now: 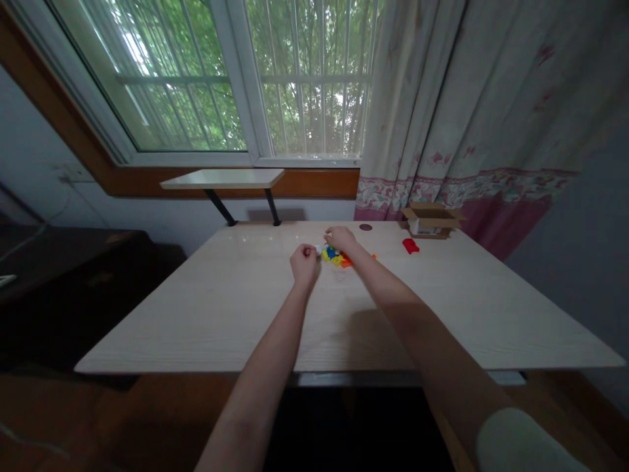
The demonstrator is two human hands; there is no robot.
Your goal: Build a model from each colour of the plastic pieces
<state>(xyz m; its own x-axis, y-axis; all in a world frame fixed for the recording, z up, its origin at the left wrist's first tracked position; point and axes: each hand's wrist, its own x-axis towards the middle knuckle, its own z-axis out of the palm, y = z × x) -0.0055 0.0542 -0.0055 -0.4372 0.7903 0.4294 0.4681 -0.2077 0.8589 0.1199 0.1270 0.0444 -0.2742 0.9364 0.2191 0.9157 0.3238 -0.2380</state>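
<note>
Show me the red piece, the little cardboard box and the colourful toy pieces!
red piece (410, 246): head view, on its middle.
cardboard box (435, 221): head view, on its front flap.
colourful toy pieces (337, 259): head view, on the yellow one.

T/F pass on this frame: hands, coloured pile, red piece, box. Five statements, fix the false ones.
1. The left hand and right hand are both at the coloured pile. True.
2. The box is shut. False: its flaps stand open.
3. A red piece lies apart from the pile, nearer the box. True.
4. The box stands on the floor. False: it is on the table, at the far right corner.
5. The right hand holds the red piece. False: that hand is at the pile, and the red piece lies untouched.
</note>
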